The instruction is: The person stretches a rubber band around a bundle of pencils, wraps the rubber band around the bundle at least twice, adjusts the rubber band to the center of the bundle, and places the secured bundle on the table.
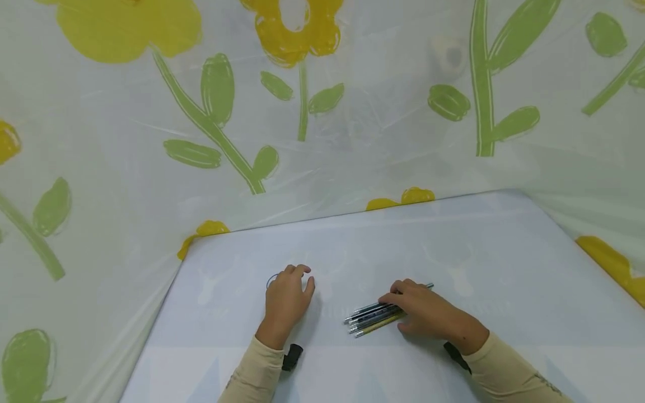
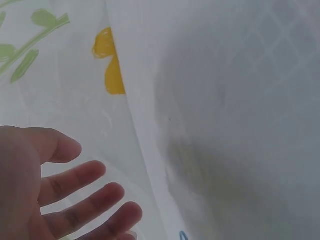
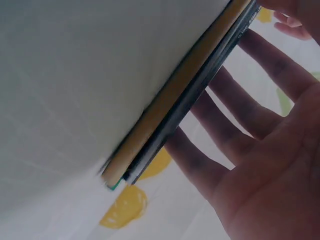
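Several pencils point(image 1: 373, 319) lie in a loose bundle on the white table, their eraser ends pointing left; one is yellow, the others dark or silvery. My right hand point(image 1: 420, 308) holds the bundle near its right part, fingers along the far side and thumb on the near side. In the right wrist view, a yellow pencil point(image 3: 175, 100) and dark ones lie against the fingers, whose tips are hidden. To the left, my left hand point(image 1: 289, 296) hovers with fingers spread and nothing held. Partly hidden behind it is a thin blue loop point(image 1: 271, 278), whose edge also shows in the left wrist view.
The white table point(image 1: 342, 257) meets a hanging sheet point(image 1: 353, 157) printed with yellow flowers and green leaves at its back and sides. A black strap piece point(image 1: 292, 357) sits under the left wrist, another point(image 1: 457, 357) under the right.
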The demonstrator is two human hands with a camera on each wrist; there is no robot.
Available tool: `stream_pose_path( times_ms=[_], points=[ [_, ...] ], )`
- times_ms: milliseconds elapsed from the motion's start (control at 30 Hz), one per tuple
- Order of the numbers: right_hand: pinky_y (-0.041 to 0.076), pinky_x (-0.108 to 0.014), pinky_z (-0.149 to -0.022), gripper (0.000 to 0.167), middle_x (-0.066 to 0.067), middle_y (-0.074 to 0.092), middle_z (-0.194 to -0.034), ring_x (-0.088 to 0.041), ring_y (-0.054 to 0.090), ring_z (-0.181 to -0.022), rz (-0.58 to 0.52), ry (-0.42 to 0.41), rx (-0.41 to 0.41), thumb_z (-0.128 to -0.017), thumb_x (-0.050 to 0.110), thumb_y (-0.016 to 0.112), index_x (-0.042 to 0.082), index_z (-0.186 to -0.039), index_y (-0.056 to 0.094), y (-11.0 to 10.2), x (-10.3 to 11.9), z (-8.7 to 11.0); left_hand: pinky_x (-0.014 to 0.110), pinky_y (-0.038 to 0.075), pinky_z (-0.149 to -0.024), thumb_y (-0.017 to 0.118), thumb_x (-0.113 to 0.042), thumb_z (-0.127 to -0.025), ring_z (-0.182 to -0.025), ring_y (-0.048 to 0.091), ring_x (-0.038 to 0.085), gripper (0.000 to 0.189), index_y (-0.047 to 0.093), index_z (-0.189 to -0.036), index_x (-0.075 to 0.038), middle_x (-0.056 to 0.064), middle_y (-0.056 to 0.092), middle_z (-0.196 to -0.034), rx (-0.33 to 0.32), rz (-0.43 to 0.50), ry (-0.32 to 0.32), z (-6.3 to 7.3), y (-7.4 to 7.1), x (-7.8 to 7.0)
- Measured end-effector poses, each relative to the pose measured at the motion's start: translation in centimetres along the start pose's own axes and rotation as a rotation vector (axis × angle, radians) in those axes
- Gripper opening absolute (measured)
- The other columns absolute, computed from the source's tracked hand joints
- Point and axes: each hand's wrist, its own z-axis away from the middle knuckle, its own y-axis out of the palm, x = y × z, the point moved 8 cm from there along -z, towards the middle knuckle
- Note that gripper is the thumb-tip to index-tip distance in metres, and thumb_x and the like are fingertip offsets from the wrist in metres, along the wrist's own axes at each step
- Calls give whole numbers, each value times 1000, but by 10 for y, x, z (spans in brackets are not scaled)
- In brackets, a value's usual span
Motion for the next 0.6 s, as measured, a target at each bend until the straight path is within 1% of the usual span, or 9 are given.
stream_pose_path(
  times_ms=[67,167,300,400,467,533,600],
  points=[
    [49,-37,-83,46,3,61,-108,-14,55,-99,11,6,-6,-78,16,82,21,-121,68,0,0,0,32,47,-55,72,-23,-90,-72,65,23,16,74,-102,-14,6,71,-91,14,2,2,1,3,-1],
    [47,-36,-80,41,5,60,-104,-13,54,-95,24,18,-6,-78,18,82,21,-117,68,1,0,0,34,49,-60,71,-25,-90,-76,67,24,17,73,-104,-15,5,72,-95,54,6,5,3,9,-6],
    [47,-37,-79,37,5,59,-100,-13,53,-92,43,18,-16,-78,19,83,20,-111,68,0,1,0,34,51,-64,70,-29,-91,-81,68,23,19,73,-106,-17,4,72,-99,109,14,37,9,13,-19],
    [47,-38,-79,36,4,59,-98,-13,53,-90,55,10,-20,-77,18,84,19,-109,67,-2,2,0,34,51,-63,70,-31,-91,-81,68,23,21,73,-107,-18,3,72,-100,134,20,88,13,13,-32],
    [47,-37,-79,35,5,59,-97,-12,52,-90,57,20,-15,-77,18,84,19,-108,67,-2,1,-1,34,52,-65,70,-33,-91,-83,68,22,23,72,-108,-19,3,72,-103,161,24,128,16,14,-41],
    [47,-37,-79,35,5,59,-97,-12,52,-90,52,31,-3,-77,18,84,19,-108,68,-2,1,-2,35,52,-67,70,-37,-90,-85,67,22,27,72,-111,-19,3,71,-105,200,23,173,20,17,-49],
    [47,-37,-80,35,5,59,-96,-12,52,-90,46,45,10,-77,19,84,20,-108,68,0,0,-2,36,53,-70,70,-41,-90,-89,66,21,33,70,-116,-21,2,70,-109,256,26,214,26,21,-57]
  ],
)
